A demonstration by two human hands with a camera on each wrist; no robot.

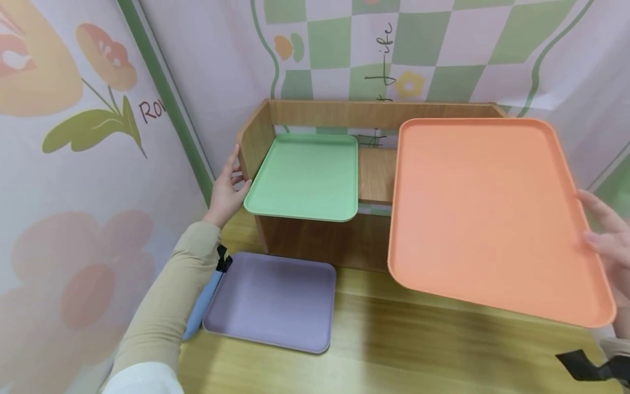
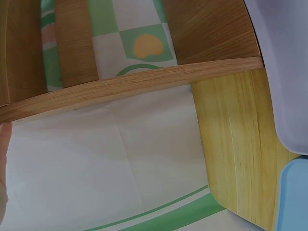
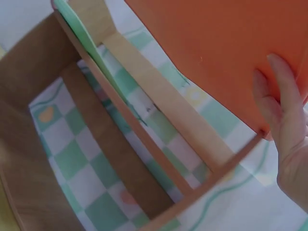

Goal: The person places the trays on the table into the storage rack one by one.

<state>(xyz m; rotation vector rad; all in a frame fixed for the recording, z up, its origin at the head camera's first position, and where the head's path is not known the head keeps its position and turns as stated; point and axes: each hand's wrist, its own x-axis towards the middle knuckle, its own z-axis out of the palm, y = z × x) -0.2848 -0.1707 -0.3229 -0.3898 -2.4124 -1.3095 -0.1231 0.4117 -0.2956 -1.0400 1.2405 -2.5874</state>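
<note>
My right hand (image 1: 610, 235) grips an orange tray (image 1: 492, 213) by its right edge, thumb on the upper face and fingers spread beneath it. The tray is tilted in front of the right half of a wooden shelf (image 1: 379, 115). On the shelf's top left lies a green tray (image 1: 307, 178), its front edge jutting out past the board. My left hand (image 1: 228, 191) rests against the outside of the shelf's left side panel, thumb near the green tray's front corner. In the left wrist view, a finger (image 2: 4, 149) touches the panel's edge.
A purple tray (image 1: 275, 301) lies on the wooden table (image 1: 394, 339) in front of the shelf. Left of it, a blue tray (image 1: 199, 312) is partly hidden by my left sleeve. Patterned cloth (image 1: 334, 44) hangs behind the shelf, and more stands close on the left.
</note>
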